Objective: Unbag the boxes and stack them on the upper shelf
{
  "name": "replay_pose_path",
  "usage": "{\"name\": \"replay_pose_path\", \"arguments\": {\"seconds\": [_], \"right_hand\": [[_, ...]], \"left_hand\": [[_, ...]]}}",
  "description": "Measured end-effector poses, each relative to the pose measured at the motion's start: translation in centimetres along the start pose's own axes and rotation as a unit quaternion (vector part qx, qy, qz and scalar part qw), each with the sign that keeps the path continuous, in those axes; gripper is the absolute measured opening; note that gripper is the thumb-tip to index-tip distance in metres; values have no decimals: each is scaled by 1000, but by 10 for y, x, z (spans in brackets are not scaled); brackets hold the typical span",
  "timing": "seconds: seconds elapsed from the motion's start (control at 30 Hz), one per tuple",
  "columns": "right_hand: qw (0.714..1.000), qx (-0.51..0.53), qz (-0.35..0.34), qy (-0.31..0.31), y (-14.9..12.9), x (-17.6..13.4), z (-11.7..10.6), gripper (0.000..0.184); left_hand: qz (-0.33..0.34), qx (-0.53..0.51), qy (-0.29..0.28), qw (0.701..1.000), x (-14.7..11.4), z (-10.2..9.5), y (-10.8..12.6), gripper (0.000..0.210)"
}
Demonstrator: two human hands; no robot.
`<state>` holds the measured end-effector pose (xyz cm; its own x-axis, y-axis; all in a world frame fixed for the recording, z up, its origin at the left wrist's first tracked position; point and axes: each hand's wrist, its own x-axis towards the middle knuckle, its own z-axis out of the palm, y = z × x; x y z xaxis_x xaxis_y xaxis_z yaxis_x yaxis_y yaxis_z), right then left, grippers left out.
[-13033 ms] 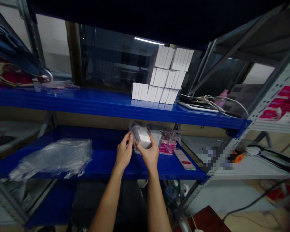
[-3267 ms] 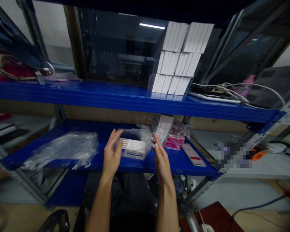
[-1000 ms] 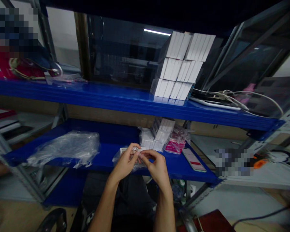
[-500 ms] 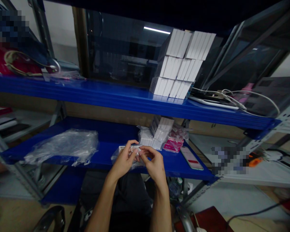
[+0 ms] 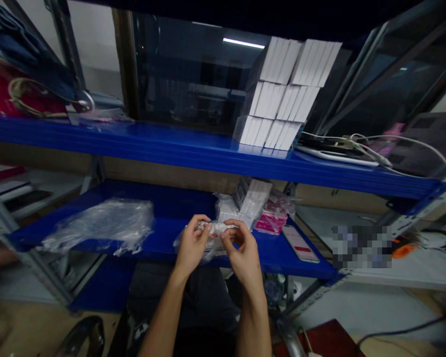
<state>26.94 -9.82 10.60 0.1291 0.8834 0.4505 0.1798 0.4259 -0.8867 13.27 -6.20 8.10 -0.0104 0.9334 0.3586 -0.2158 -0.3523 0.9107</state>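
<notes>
Both hands pinch the gathered mouth of a clear plastic bag (image 5: pixel 210 252) above the front of the blue lower shelf (image 5: pixel 171 213). My left hand (image 5: pixel 193 243) grips its left end with thumb and forefinger. My right hand (image 5: pixel 242 248) pinches the other end, a short gap away. The bag's body hangs below the fingers, partly covered by them; I cannot make out its contents. Just behind the hands are small white boxes (image 5: pixel 253 196) in clear wrapping and a pink packet (image 5: pixel 270 221). A phone (image 5: pixel 299 243) lies to their right, screen lit.
A pile of clear plastic bags (image 5: pixel 107 223) lies on the shelf's left part. Overhead, the blue upper shelf (image 5: pixel 163 144) bears stacked white boxes (image 5: pixel 278 99) and a white cable (image 5: pixel 405 140). A metal post (image 5: pixel 405 213) stands at the right.
My hands have drawn slightly apart, stretching the bag's mouth between them into a crumpled strip. The view has shifted a little, so the shelf items sit further right.
</notes>
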Motion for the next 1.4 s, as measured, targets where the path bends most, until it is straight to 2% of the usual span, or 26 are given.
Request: {"name": "replay_pose_path", "arguments": {"seconds": [0.13,0.23,0.33,0.4,0.5,0.57,0.73,0.83,0.93,1.0,1.17,1.27,1.4], "right_hand": [[997,-9,34,-73,10,-1,-1,44],[997,-57,27,-33,20,1,7,50],[992,-118,-17,35,29,5,18,47],[983,-158,-74,61,34,6,23,43],[973,-168,-160,21,38,6,26,33],[976,-146,-160,-21,40,5,27,32],[993,-78,-87,-20,40,5,26,26],[998,-9,-42,-39,36,5,25,20],[997,64,23,-39,34,6,26,23],[996,77,42,-3,38,8,27,23],[985,60,54,152,61,16,18,27],[979,74,78,173,78,18,12,32],[979,67,83,171,91,20,8,35]], "left_hand": [[4,17,16,1000,-1,-4,1,30],[25,79,-6,997,-2,-8,9,35],[63,149,-58,985,-5,-16,20,38],[79,166,-92,979,-7,-21,27,37],[94,189,-123,970,-10,-28,37,30],[106,222,-122,962,-9,-31,40,28],[134,279,-42,950,-2,-38,28,30],[153,297,14,943,1,-38,15,24],[154,297,42,941,1,-36,8,17],[144,284,58,946,1,-38,6,12],[101,192,141,966,6,-58,-7,9],[64,149,185,969,11,-70,-23,11],[44,124,197,971,16,-77,-36,16]]}}
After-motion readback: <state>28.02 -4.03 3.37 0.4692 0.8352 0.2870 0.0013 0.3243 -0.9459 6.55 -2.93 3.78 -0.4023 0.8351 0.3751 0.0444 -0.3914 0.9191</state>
